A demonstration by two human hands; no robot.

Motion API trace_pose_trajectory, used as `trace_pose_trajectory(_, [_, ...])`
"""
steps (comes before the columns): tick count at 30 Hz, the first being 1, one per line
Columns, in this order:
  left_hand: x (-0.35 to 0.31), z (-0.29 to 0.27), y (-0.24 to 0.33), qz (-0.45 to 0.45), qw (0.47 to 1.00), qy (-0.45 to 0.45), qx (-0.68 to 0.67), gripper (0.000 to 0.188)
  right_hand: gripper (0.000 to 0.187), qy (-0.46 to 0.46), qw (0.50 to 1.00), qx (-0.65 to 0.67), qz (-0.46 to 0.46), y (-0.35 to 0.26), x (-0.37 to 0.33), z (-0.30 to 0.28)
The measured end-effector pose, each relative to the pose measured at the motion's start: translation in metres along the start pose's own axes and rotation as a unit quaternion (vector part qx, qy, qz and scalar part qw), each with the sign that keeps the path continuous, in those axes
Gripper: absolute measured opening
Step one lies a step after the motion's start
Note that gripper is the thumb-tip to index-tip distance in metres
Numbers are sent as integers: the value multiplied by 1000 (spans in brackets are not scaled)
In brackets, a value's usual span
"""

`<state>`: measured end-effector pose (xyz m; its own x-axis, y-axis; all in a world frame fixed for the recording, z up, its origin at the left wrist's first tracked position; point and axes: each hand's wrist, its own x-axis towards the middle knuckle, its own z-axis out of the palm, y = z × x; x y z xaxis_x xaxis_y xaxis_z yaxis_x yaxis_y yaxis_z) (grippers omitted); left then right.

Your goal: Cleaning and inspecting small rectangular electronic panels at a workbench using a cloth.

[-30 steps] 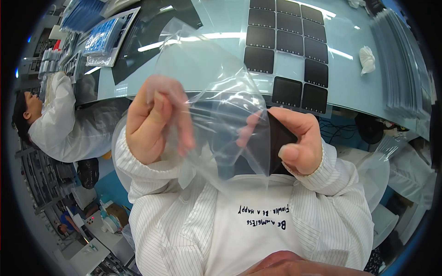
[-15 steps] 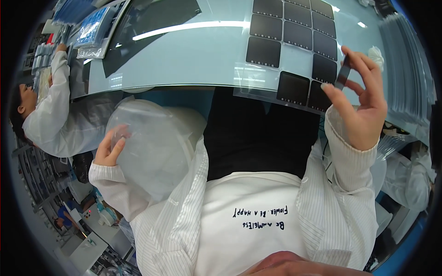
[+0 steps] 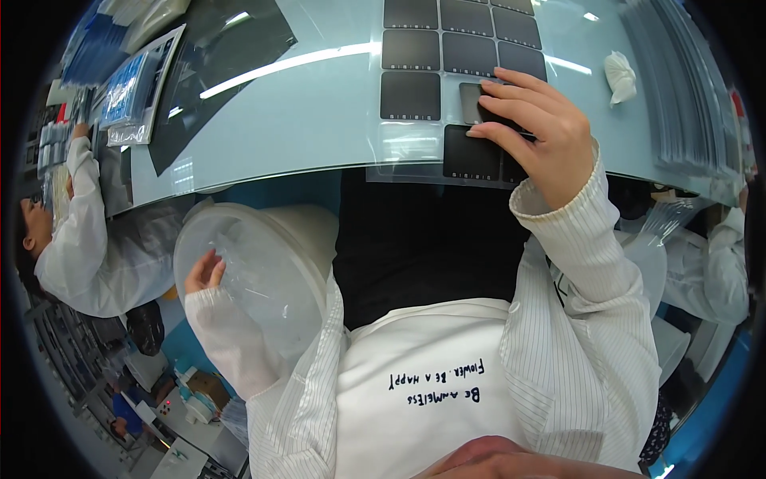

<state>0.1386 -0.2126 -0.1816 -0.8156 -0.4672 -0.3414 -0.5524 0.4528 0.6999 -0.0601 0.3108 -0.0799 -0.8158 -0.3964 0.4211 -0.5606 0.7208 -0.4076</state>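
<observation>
My right hand (image 3: 542,128) is over the glass-topped table, its fingers closed about a small dark rectangular panel (image 3: 471,104). The panel lies low at a gap among rows of similar dark panels (image 3: 410,96), which sit in a clear plastic tray (image 3: 407,173). Part of it is hidden under my fingers. At the left, my left hand (image 3: 205,271) is at the mouth of a white bin (image 3: 307,239), fingers slightly bent and apart, with nothing visible in them. Crumpled clear plastic film (image 3: 275,299) lies inside the bin.
Stacked clear plastic trays (image 3: 678,104) line the right of the table, beside a crumpled white wad (image 3: 619,78). A dark sheet (image 3: 219,72) and a blue-and-white pack (image 3: 128,92) lie at the left. A co-worker in white (image 3: 88,255) sits at the far left.
My right hand has moved left and lowered the panel from beside the tray to the gap. My left hand no longer holds clear film over the bin. The whole view has shifted.
</observation>
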Motion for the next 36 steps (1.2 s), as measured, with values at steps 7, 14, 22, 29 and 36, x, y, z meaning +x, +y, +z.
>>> trace_pose_trajectory(7, [-27, 61, 225, 343, 928, -145, -11, 19, 20, 24, 998, -56, -35, -2, 9, 16])
trace_pose_trajectory(14, [-2, 124, 285, 519, 850, -86, 13, 14, 20, 33, 997, -52, -55, -7, 12, 20])
trace_pose_trajectory(22, [28, 168, 293, 548, 826, -106, 76, 41, 29, -15, 995, -59, -78, -7, 14, 11])
trace_pose_trajectory(29, [22, 167, 293, 545, 812, -117, 174, 55, 33, 53, 998, -20, -1, 11, 4, -43])
trace_pose_trajectory(36, [22, 174, 304, 555, 798, -100, 211, 50, 50, 121, 928, -164, 311, 117, -26, -98])
